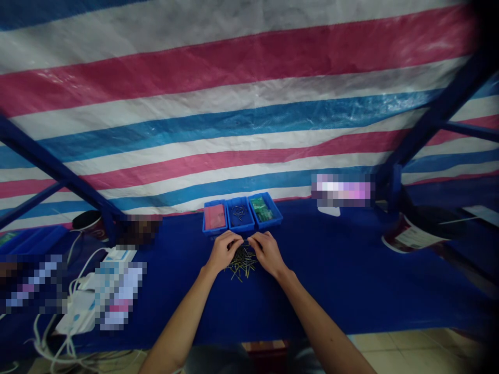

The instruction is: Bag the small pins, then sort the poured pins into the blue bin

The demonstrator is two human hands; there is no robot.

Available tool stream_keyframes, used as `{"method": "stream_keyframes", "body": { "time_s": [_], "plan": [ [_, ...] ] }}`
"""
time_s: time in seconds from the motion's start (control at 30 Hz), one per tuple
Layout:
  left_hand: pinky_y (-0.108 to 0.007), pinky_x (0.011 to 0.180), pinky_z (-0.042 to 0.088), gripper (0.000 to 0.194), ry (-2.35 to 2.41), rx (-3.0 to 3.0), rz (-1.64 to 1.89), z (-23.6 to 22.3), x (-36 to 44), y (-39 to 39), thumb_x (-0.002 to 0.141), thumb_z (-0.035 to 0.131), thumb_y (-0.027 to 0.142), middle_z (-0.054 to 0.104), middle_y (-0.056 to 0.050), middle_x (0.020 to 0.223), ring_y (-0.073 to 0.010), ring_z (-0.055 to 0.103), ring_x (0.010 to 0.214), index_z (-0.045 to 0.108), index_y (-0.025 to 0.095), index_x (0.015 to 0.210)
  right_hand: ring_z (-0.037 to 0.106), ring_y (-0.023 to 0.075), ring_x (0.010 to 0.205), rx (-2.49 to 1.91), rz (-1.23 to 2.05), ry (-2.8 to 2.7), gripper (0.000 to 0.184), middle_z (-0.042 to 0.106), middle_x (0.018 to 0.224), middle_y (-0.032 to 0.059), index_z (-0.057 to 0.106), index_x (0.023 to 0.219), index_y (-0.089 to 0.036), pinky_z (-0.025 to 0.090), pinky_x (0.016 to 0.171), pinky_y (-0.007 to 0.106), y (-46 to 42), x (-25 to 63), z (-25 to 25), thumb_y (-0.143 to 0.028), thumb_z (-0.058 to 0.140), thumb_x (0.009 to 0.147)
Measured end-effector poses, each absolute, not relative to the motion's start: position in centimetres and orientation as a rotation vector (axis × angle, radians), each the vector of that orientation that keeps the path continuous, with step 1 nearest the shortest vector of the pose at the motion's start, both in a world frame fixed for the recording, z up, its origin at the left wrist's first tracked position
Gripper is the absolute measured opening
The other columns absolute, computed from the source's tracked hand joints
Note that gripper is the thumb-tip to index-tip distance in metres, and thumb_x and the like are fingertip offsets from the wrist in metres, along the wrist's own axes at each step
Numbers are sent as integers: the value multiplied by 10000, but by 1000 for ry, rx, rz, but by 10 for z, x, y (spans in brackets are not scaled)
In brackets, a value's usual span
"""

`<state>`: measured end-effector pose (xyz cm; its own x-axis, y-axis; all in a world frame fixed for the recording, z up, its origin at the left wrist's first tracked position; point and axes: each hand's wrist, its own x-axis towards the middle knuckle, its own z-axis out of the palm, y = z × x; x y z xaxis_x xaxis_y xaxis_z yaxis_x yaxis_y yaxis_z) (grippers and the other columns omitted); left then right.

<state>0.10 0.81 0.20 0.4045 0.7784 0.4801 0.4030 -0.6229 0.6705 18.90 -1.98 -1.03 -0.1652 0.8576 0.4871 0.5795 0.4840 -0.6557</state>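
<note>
My left hand [226, 251] and my right hand [268, 252] are close together above the dark blue table. The fingers of both are pinched at the two ends of a thin metal pin [245, 241], which spans the small gap between them. Directly below lies a loose pile of thin, dark and yellowish metal pins [242, 265]; their exact kind is too small to make out. Just beyond my fingers stand three blue bins: one with a pink piece [214, 216], a middle one with several pins [238, 212], and one with green packets [261, 209].
White power strips [83, 296] with tangled cables lie on the left side of the blue table [331, 280]. A tub [413, 234] stands at the right, another [89, 223] at the left. Blue metal posts frame both sides, with striped sheeting [249, 114] behind.
</note>
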Motion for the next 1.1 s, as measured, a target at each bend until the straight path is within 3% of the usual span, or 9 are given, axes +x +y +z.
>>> {"method": "stream_keyframes", "body": {
  "time_s": [0.13, 0.33, 0.77, 1.1],
  "plan": [
    [-263, 646, 424, 234, 1039, 2216, 1096, 2, 0, 8, 971, 557, 309, 630, -37, 743, -147, 547, 672, 695, 165, 847, 607, 175, 762, -1166, 424, -1844, 184, 685, 856, 18, 623, 886, -217, 362, 765, 324, -20, 189, -9, -246, 499, 1020],
    [-267, 650, 441, 223, 1007, 2247, 1067, -1, 1, 8, 972, 555, 302, 653, -52, 777, -155, 569, 702, 703, 165, 879, 631, 190, 810, -1161, 438, -1828, 147, 705, 907, 24, 683, 934, -235, 379, 803, 339, -21, 187, -10, -223, 550, 995],
    [-281, 722, 465, 186, 993, 2241, 1068, -2, 1, 9, 968, 563, 253, 681, -59, 819, -165, 600, 770, 708, 163, 892, 609, 182, 769, -1176, 389, -1858, 210, 698, 872, 26, 694, 964, -233, 358, 771, 332, -20, 186, -10, -252, 496, 1030],
    [-297, 720, 468, 223, 998, 2224, 1084, -1, 1, 9, 975, 553, 305, 672, -59, 798, -173, 596, 762, 707, 173, 884, 584, 165, 725, -1219, 381, -1881, 262, 675, 819, 15, 620, 854, -209, 348, 756, 328, -21, 185, -8, -268, 448, 1043]
  ]
}}
